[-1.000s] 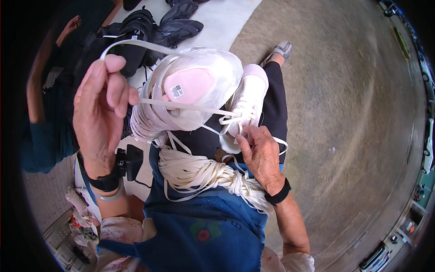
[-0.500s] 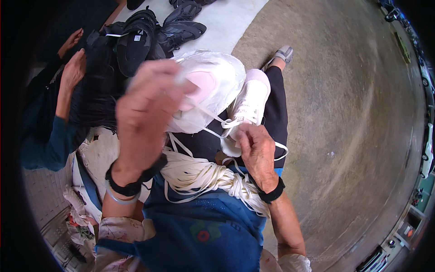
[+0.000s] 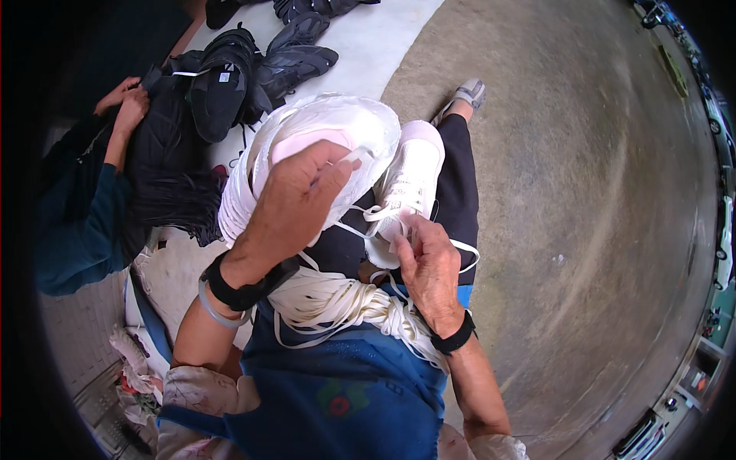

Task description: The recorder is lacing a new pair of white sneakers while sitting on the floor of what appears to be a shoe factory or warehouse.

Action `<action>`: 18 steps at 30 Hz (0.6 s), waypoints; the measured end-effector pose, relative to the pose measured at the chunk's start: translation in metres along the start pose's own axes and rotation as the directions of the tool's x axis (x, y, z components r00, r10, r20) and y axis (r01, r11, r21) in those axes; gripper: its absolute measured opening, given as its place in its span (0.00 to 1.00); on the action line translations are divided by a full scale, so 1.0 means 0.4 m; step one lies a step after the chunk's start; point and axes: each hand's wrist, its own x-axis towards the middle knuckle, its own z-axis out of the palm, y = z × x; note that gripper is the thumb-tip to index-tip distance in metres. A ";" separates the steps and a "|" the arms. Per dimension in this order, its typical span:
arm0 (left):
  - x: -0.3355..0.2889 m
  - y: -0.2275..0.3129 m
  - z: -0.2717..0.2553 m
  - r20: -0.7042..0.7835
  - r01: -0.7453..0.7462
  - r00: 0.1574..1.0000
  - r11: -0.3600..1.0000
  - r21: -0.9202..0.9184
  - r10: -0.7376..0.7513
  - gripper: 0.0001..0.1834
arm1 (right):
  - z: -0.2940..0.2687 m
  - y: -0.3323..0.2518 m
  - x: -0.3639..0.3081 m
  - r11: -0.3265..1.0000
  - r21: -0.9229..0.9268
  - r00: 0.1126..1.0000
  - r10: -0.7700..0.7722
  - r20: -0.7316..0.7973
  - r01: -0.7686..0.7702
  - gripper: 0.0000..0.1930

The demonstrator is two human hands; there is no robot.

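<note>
A white sneaker (image 3: 412,172) with a pale pink toe lies across my lap, toe pointing away, its upper part laced. My right hand (image 3: 431,264) is closed at its ankle opening, thumb and fingers pinching the edge near the tongue. Left of the shoe, my left hand (image 3: 295,195) is raised with thumb and forefinger pinched on a thin white strip, seemingly a shoelace end. Behind that hand sits a stack of white, pink-centred shoe pieces (image 3: 376,126), partly covered by it. A loose lace loop (image 3: 469,257) curves out beside my right hand.
A bundle of cream laces (image 3: 330,299) lies on my blue apron (image 3: 307,383). Black shoes (image 3: 218,92) rest on a white surface (image 3: 368,46) at far left. Beside them, a co-worker's hands (image 3: 126,103) are busy with black material. Concrete floor (image 3: 567,192) stretches to the right.
My left hand has moved down and to the right, from a blurred raised position, uncovering more of the white stack. My right hand stays at the shoe. The co-worker's hands have come closer together.
</note>
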 end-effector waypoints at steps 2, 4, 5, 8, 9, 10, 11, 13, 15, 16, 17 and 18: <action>0.000 0.019 -0.023 -0.031 0.092 0.995 0.994 -0.051 -0.093 0.12 | 0.015 -0.007 0.006 0.997 -0.046 0.998 -0.058 -0.005 0.058 0.14; -0.001 0.031 -0.041 -0.051 0.169 0.983 0.977 -0.133 -0.177 0.11 | 0.028 -0.020 0.020 0.980 -0.160 0.990 -0.131 -0.054 0.121 0.13; -0.002 0.032 -0.059 -0.083 0.160 0.981 0.972 -0.172 -0.176 0.10 | 0.033 -0.029 0.027 0.974 -0.197 0.992 -0.122 -0.044 0.111 0.15; -0.003 0.058 -0.088 -0.187 0.125 0.968 0.965 -0.230 -0.170 0.09 | 0.046 -0.024 0.048 0.948 -0.266 0.984 -0.179 0.021 0.178 0.07; -0.004 0.061 -0.097 -0.275 0.038 0.956 0.971 -0.235 -0.104 0.10 | 0.048 -0.023 0.050 0.947 -0.264 0.983 -0.181 0.025 0.181 0.07; -0.005 0.065 -0.106 -0.360 -0.049 0.932 0.972 -0.232 -0.039 0.11 | 0.048 -0.020 0.053 0.946 -0.251 0.979 -0.201 0.036 0.203 0.07; -0.009 0.068 -0.122 -0.390 -0.089 0.920 0.955 -0.284 -0.030 0.11 | 0.048 -0.019 0.055 0.945 -0.238 0.974 -0.221 0.047 0.225 0.06; -0.004 0.050 -0.140 -0.478 -0.257 0.874 0.919 -0.300 0.088 0.13 | 0.047 -0.029 0.059 0.940 -0.251 0.973 -0.222 0.066 0.231 0.05; 0.000 0.056 -0.146 -0.540 -0.265 0.841 0.905 -0.333 0.048 0.15 | 0.048 -0.031 0.062 0.936 -0.263 0.972 -0.221 0.082 0.235 0.05; -0.004 0.057 -0.151 -0.535 -0.251 0.845 0.894 -0.371 0.016 0.16 | 0.049 -0.029 0.064 0.923 -0.294 0.969 -0.229 0.098 0.248 0.06; -0.005 0.051 -0.157 -0.535 -0.251 0.845 0.894 -0.372 0.014 0.16 | 0.049 -0.027 0.066 0.910 -0.324 0.965 -0.235 0.113 0.259 0.06; -0.009 0.043 -0.166 -0.537 -0.246 0.843 0.904 -0.349 0.022 0.16 | 0.047 -0.026 0.070 0.909 -0.324 0.965 -0.237 0.116 0.262 0.06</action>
